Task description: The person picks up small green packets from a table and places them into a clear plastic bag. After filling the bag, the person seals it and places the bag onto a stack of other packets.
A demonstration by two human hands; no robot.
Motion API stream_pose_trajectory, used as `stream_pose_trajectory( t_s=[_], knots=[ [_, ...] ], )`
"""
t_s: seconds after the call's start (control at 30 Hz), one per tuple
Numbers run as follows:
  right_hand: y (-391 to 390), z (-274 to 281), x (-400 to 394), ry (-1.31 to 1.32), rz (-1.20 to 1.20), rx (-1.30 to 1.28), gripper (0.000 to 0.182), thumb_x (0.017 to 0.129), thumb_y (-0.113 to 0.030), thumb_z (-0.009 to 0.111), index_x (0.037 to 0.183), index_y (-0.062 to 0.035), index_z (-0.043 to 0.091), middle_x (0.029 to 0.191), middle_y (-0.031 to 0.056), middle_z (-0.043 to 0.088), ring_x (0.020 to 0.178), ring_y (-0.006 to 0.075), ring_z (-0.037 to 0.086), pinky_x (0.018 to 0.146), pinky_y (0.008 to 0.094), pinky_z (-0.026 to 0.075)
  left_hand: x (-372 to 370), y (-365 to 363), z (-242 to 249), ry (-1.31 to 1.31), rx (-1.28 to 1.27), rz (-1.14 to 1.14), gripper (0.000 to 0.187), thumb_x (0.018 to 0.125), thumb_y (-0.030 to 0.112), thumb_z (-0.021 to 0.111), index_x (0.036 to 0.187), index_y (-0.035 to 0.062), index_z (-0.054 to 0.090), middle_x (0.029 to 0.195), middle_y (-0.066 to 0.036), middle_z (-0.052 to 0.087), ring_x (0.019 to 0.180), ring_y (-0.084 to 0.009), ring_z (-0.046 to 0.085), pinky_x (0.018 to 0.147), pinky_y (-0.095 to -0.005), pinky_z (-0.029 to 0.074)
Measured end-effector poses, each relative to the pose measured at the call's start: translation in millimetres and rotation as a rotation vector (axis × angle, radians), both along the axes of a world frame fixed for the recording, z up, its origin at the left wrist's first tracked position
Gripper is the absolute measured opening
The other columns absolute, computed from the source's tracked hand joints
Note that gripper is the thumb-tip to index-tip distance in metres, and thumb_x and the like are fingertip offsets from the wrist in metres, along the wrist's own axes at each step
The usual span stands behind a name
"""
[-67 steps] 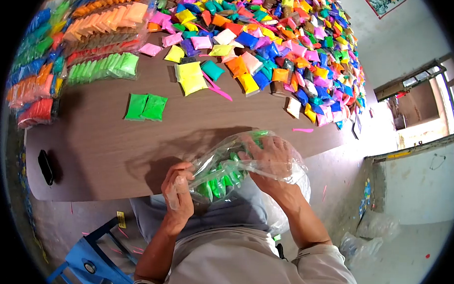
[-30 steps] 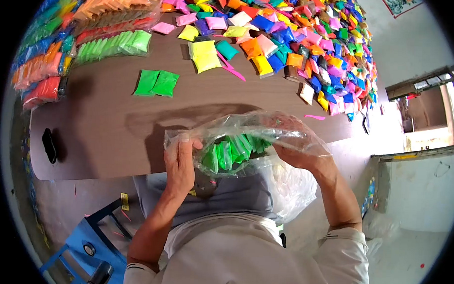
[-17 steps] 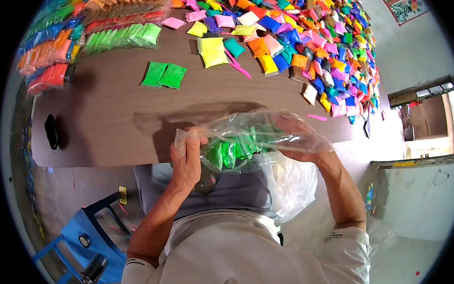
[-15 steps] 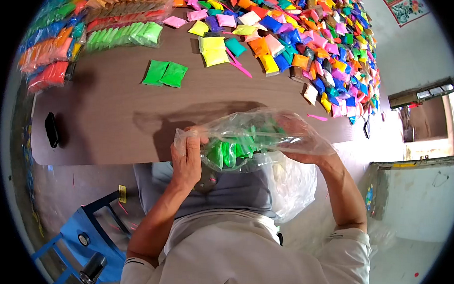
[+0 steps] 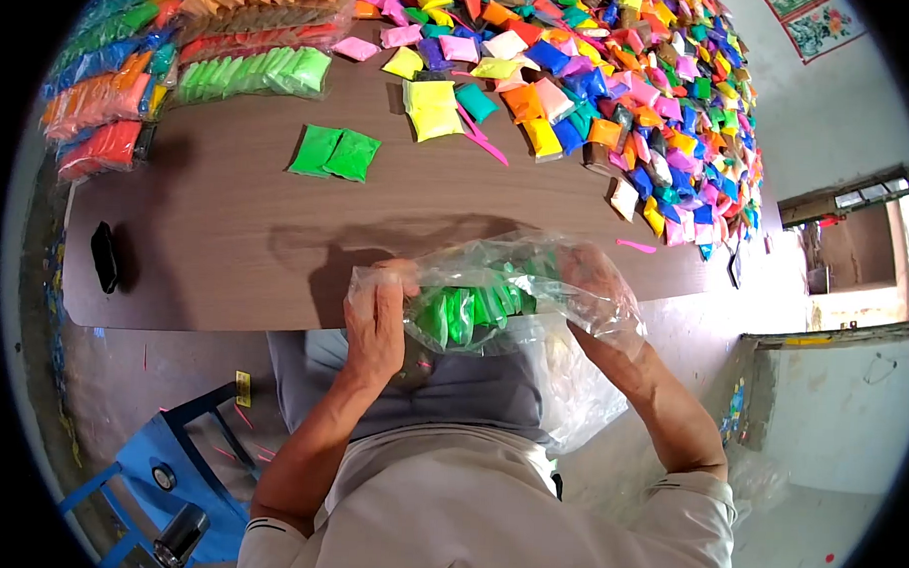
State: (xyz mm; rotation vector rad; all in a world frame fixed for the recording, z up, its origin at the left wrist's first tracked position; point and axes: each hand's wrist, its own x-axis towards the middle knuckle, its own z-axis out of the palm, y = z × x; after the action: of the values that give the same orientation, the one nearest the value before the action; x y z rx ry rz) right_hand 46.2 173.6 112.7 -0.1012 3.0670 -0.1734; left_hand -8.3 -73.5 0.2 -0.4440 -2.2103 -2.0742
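A clear plastic bag [image 5: 445, 274] with a row of green packets [image 5: 469, 313] inside hangs at the table's front edge, above my lap. My left hand [image 5: 378, 316] pinches the left end of the bag, thumb and fingers closed on the film. At the other end, my right hand [image 5: 590, 279] is inside the bag's mouth, seen through wrinkled plastic, close to more green in the bag. Glare and folds hide its fingertips. On the tabletop beyond lie two flat green packets [image 5: 336, 153], side by side.
Bagged packets in rows [image 5: 252, 72] stand at the back left. A big heap of mixed coloured packets [image 5: 631, 100] covers the back right. A black object [image 5: 104, 258] lies near the left edge; a blue stool [image 5: 173, 464] stands at lower left. Clear plastic [image 5: 581, 379] hangs beside my lap.
My right hand and forearm have shifted slightly left, and the bag's right end has bunched back towards the wrist. My left hand keeps its grip in nearly the same place.
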Motion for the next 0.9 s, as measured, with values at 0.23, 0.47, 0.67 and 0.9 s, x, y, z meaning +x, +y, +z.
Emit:
stream_pose_trajectory(
  t_s=[0.23, 0.47, 0.67, 0.9],
  knots=[
    [1, -2, 4, 0.081, 0.076, 0.122, 0.046, 0.073, 0.0, 0.061, 0.119, 0.0009, 0.055, 0.102, 0.0181, 0.056, 0.093, 0.0366, 0.057, 0.077, 0.0438, 0.05, 2, 4, 1, -0.001, 0.069, -0.002, 0.034, 0.103, 0.025, 0.04, 0.098, -0.0015, 0.061, 0.087, -0.009, 0.063, 0.075, -0.0181, 0.059, 0.069, -0.0311, 0.046],
    [-8, 13, -3, 0.085, 0.122, 0.143, 0.042, 0.076, -0.004, 0.06, 0.117, 0.0018, 0.056, 0.099, 0.0209, 0.058, 0.091, 0.0354, 0.058, 0.076, 0.0441, 0.051, 2, 2, -5, -0.052, 0.086, -0.003, 0.034, 0.102, 0.027, 0.042, 0.101, -0.0016, 0.061, 0.083, -0.008, 0.063, 0.074, -0.015, 0.057, 0.068, -0.0293, 0.046],
    [-7, 4, -1, 0.047, -0.071, 0.092, 0.035, 0.082, -0.005, 0.058, 0.116, 0.0008, 0.056, 0.107, 0.0205, 0.059, 0.096, 0.0349, 0.058, 0.084, 0.0423, 0.051, 2, 2, -2, -0.043, 0.088, -0.009, 0.035, 0.102, 0.029, 0.044, 0.101, -0.0013, 0.061, 0.082, -0.008, 0.062, 0.074, -0.0149, 0.057, 0.068, -0.0294, 0.046],
    [10, -10, 7, 0.109, 0.068, -0.026, 0.043, 0.078, -0.006, 0.06, 0.12, 0.0006, 0.055, 0.115, 0.0236, 0.058, 0.112, 0.0396, 0.054, 0.094, 0.0427, 0.049, 2, 3, -7, 0.026, 0.098, -0.015, 0.035, 0.103, 0.03, 0.044, 0.102, -0.0014, 0.059, 0.086, -0.009, 0.063, 0.076, -0.0168, 0.058, 0.069, -0.0307, 0.047]
  ],
)
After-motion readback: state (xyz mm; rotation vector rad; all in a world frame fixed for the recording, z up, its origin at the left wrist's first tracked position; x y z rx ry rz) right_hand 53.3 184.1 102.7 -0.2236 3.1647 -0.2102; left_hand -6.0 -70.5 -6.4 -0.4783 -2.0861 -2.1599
